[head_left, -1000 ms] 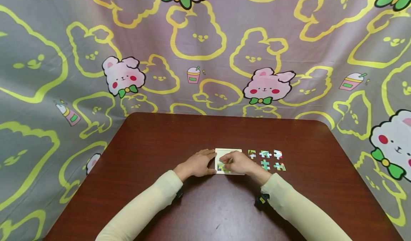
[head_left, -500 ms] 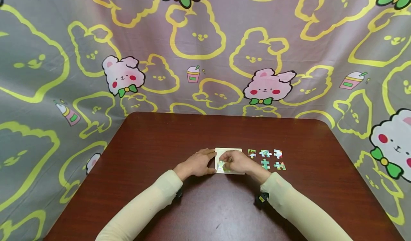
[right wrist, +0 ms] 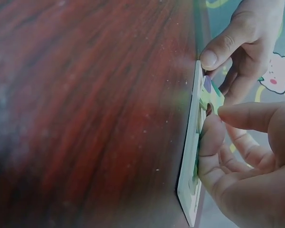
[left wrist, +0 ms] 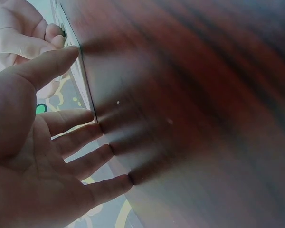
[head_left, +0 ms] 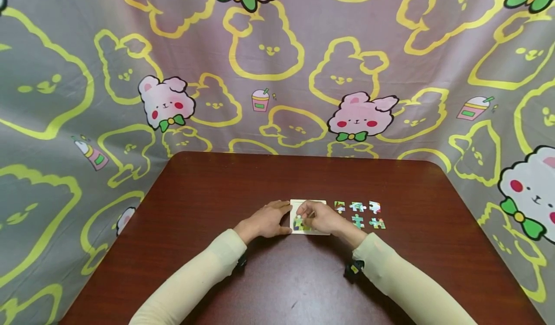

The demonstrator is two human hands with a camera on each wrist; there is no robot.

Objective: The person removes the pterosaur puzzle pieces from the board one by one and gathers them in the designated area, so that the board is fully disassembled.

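Observation:
My left hand [head_left: 269,221] is spread on the table, fingers extended. Its thumb and fingertips touch the left edge of a small pale puzzle tray [head_left: 318,234]. Over the tray, my right hand [head_left: 323,217] pinches a jigsaw piece [right wrist: 213,94] between thumb and forefinger. That piece is green with a purple patch and stands tilted at the tray's near left part in the right wrist view. The right fingers hide much of the tray's inside. Loose jigsaw pieces lie right of the tray, among them a green piece [head_left: 357,220] and a white and red one [head_left: 375,207].
The brown table [head_left: 217,185] has rounded far corners. A patterned curtain [head_left: 277,94] hangs behind it and along both sides. Other loose pieces, such as a green and white one [head_left: 358,207], lie close to the right forearm. A dark wrist camera [head_left: 354,269] sits under the right sleeve.
My right fingers have shifted slightly over the tray, and the piece at its near left looked paler half a second ago than now. My left hand stays in place.

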